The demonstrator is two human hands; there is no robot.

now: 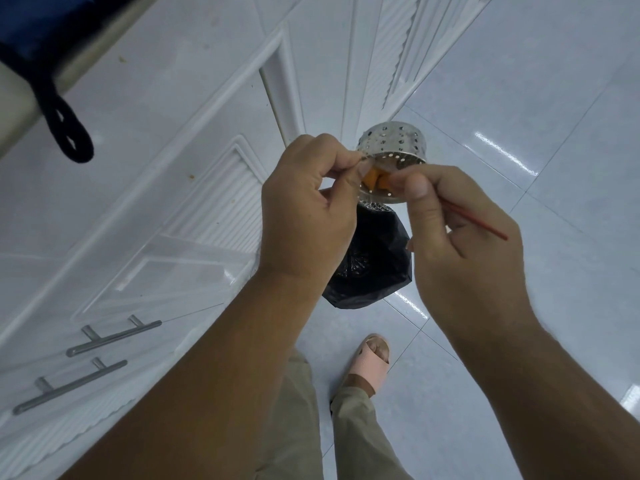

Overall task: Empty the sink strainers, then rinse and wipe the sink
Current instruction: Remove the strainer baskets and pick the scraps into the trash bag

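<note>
1. My left grip [304, 209] is narrow: thumb and forefinger pinch the near rim of the metal strainer [394, 143], and the other fingers are curled under.
2. My right grip [460, 244] is closed round a thin red stick [481, 223]. The stick's back end pokes out past my knuckles, and its front end is hidden behind my thumb, so I cannot tell whether it touches anything.
3. The strainer is up in the air between both hands, tilted with its holed wall turned away from me and its open mouth turned toward me.
4. Orange scraps [372, 180] sit just inside the strainer's mouth, between my two thumbs.
5. Straight below the strainer a black bag [370, 265] stands open on the tiled floor [519, 98], close to the foot of the white cupboard doors [156, 168]. A bit of white mesh shows at its top edge.
6. Two metal bar handles [114, 336] sit side by side on the cupboard doors, at the lower left.
7. The desk edge [14, 109] runs across the upper left corner, and a blue cloth [34, 29] with a black loop [69, 133] hangs over it.
8. My foot in a pink slipper [367, 365] stands on the floor behind the bag, with my beige trousers [294, 427] below it.
</note>
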